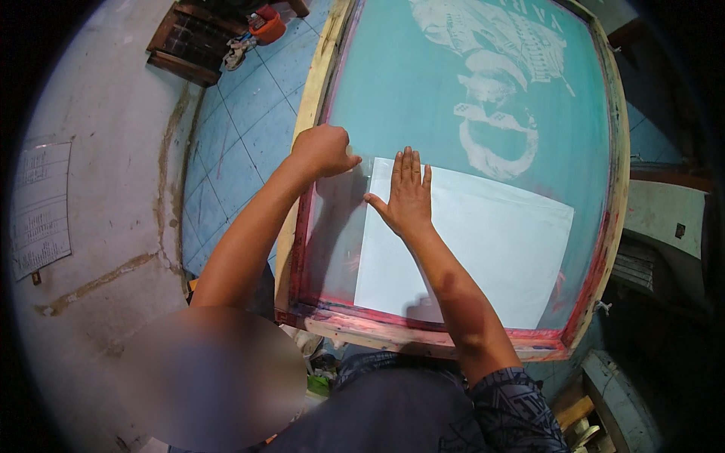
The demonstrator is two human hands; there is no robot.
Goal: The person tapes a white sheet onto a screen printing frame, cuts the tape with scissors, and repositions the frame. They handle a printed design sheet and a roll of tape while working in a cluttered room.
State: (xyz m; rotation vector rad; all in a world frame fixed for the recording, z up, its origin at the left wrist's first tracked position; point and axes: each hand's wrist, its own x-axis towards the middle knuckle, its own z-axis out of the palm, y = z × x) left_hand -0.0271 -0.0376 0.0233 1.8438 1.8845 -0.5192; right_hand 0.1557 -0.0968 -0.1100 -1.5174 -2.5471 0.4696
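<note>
A wooden screen frame (615,253) with pink-stained lower edges holds a teal mesh (362,68) with a pale printed design upside down. A white paper sheet (498,257) lies on its lower part. My right hand (408,192) rests flat on the sheet's upper left, fingers extended and thumb spread toward its left edge. My left hand (325,151) is closed just left of the sheet's upper corner, near the frame's left side, thumb toward a clear, glossy strip; whatever it grips is too small to make out.
Left is a stained wall (106,196) with a posted paper (41,204). Blue tiled floor (226,174) runs beside it, with a dark wooden piece of furniture (181,45), an orange container (268,29) and shoes (236,54). A pale cabinet (664,219) stands right. A blurred patch covers the lower left.
</note>
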